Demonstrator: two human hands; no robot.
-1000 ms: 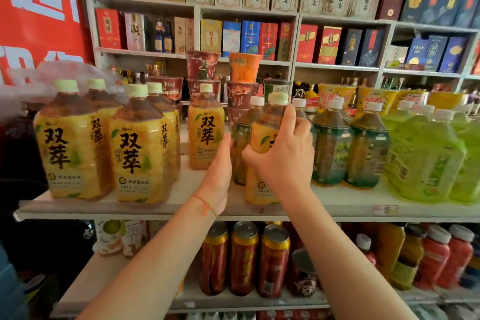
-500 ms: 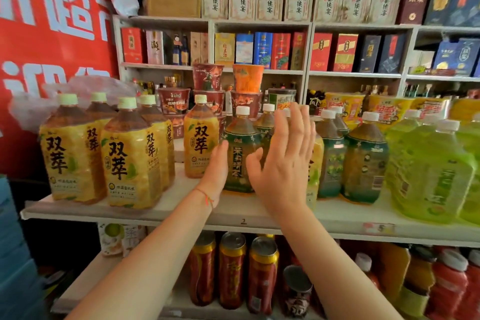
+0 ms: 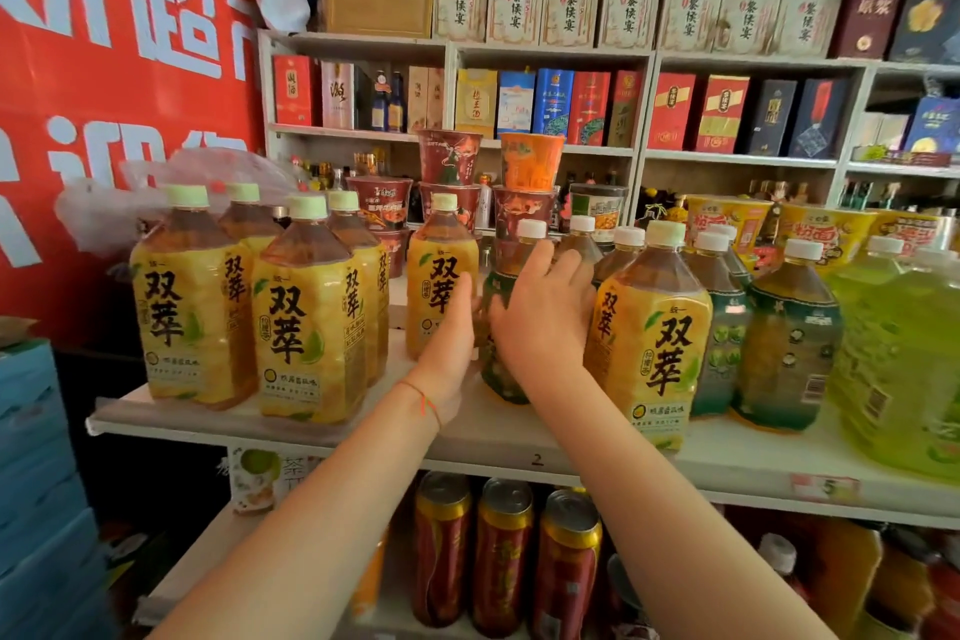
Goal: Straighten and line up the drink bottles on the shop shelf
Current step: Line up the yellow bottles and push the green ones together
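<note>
My left hand [image 3: 451,348] and my right hand [image 3: 540,322] clasp a dark green-label tea bottle [image 3: 500,379] with a white cap from both sides, mid-shelf; my hands hide most of its label. A yellow-label tea bottle [image 3: 652,338] stands at the shelf front just right of my right hand. Another yellow bottle [image 3: 439,276] stands further back, touching my left fingers. Several yellow bottles [image 3: 306,317] are grouped on the left. More green-label bottles [image 3: 789,338] stand on the right in rows.
Large pale-green bottles [image 3: 904,359] fill the far right. The white shelf board [image 3: 337,434] has bare room in front of my hands. Instant noodle cups [image 3: 449,161] are stacked behind the bottles. Red cans [image 3: 501,556] stand on the shelf below. A red banner [image 3: 104,68] hangs left.
My right hand let go of the yellow bottle at the shelf front, opened, then closed on the green-label bottle. My left hand stayed beside it. The view has shifted closer.
</note>
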